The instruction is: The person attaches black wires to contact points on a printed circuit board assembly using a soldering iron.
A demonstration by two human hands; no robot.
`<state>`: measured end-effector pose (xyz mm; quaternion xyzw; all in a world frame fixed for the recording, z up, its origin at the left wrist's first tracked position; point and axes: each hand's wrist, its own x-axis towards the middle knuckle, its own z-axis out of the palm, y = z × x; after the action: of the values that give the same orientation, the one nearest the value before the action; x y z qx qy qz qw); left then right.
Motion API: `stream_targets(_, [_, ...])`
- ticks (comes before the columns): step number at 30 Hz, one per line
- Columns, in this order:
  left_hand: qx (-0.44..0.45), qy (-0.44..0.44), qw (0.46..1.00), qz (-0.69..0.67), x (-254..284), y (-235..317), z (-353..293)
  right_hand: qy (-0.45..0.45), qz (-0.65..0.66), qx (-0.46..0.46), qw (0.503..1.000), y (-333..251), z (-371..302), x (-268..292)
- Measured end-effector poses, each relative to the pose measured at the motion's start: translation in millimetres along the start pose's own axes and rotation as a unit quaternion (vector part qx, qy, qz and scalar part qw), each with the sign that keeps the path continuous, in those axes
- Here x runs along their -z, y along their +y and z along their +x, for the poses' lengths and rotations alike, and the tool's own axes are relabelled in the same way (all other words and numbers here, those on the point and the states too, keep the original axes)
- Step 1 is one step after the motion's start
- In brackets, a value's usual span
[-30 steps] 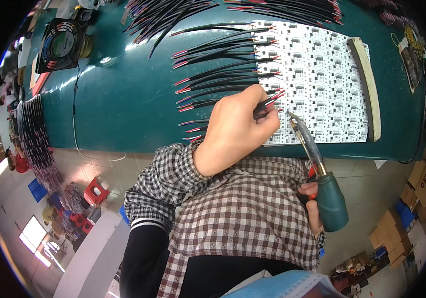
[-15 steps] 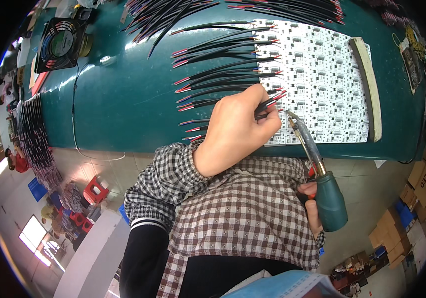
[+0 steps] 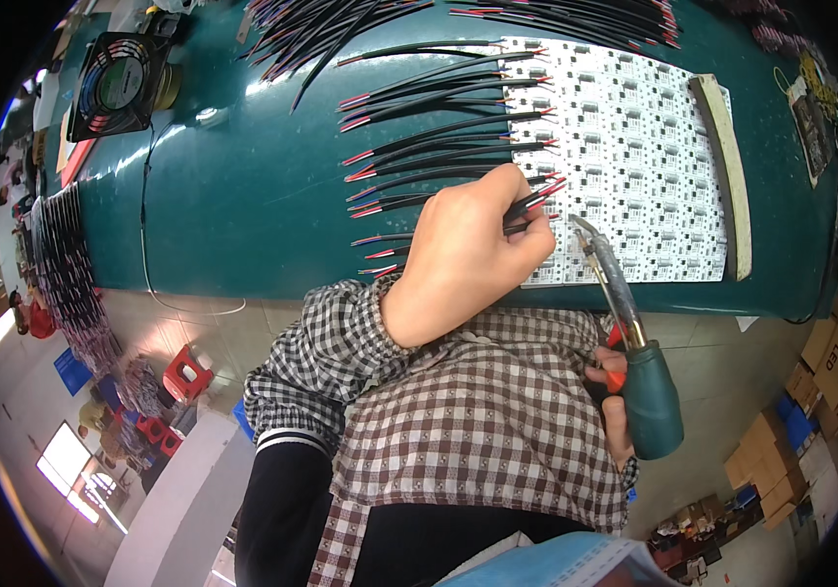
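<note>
My left hand is closed in a pinch on black cables with bared red and white wire ends. It rests over the left edge of a white panel of small circuit boards. My right hand, partly hidden, grips a soldering iron by its dark green handle. The iron's bent tip is over the panel, just right of the wire ends and apart from them. More black cables lie in a row with their right ends on the panel's left edge.
A pale bar lies along the panel's right side. Bundles of black cables lie at the far edge, and another bundle hangs at the left. A square fan stands on the green table at the back left.
The soldering iron's tip has shifted slightly right, away from the wire ends near my left fingers. My left hand and the cables have barely moved.
</note>
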<state>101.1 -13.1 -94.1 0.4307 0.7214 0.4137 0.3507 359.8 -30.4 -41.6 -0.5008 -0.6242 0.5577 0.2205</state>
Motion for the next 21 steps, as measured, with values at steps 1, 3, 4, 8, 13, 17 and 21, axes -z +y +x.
stream_targets(1, [0.0,-0.001,1.0,0.0,0,0,1,0.0,0.0,-0.001,1.0,-2,0,-2])
stream_targets(3, [0.01,-0.003,1.0,-0.003,0,1,1,0.025,0.038,-0.028,0.999,-5,0,-4])
stream_targets(4, [0.01,-0.002,1.0,-0.003,0,1,1,0.024,0.038,-0.028,0.999,-2,-1,-2])
stream_targets(8, [-0.001,0.01,1.0,-0.001,-2,0,-2,0.02,0.048,0.02,0.998,11,-5,0])
stream_targets(13, [-0.008,0.01,1.0,-0.008,-3,0,-1,0.02,0.027,-0.008,0.999,-2,-1,-4])
stream_targets(17, [-0.015,0.022,1.0,-0.001,-3,0,-1,0.024,0.036,-0.007,0.999,-2,1,-5])
stream_targets(21, [-0.012,0.019,1.0,-0.007,-3,2,0,0.014,0.022,-0.014,1.0,-5,2,-3])
